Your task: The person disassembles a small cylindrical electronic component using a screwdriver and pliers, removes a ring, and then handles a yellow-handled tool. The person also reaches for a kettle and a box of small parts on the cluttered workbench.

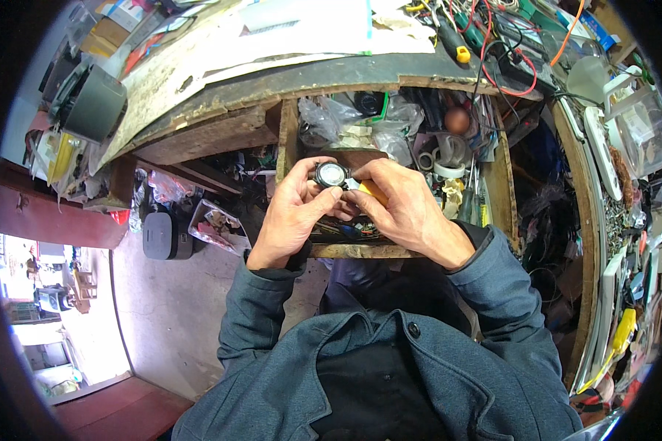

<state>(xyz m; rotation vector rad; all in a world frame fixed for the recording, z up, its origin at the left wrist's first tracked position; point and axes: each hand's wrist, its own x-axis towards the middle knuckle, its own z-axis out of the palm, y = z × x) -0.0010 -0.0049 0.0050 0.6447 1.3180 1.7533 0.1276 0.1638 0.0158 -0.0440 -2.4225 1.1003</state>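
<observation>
Over the open drawer [290, 134], my left hand [294, 212] pinches a small round watch [331, 175] between thumb and fingers. The watch has a black rim and a silvery round middle; I cannot tell whether its face or its back shows. Close against its right side, my right hand [408, 204] is closed around a tool with a yellow handle [374, 192]. The tool's tip is hidden at the watch's edge, so its exact kind does not show.
Plastic bags, tape rolls [449, 171] and tools crowd the drawer. Behind it runs a worn bench [250, 99] with a yellow-tipped tool [463, 55] and tangled wires. A black box [165, 237] and a carton of scraps [217, 228] stand lower left. Cluttered shelving [588, 242] lines the right.
</observation>
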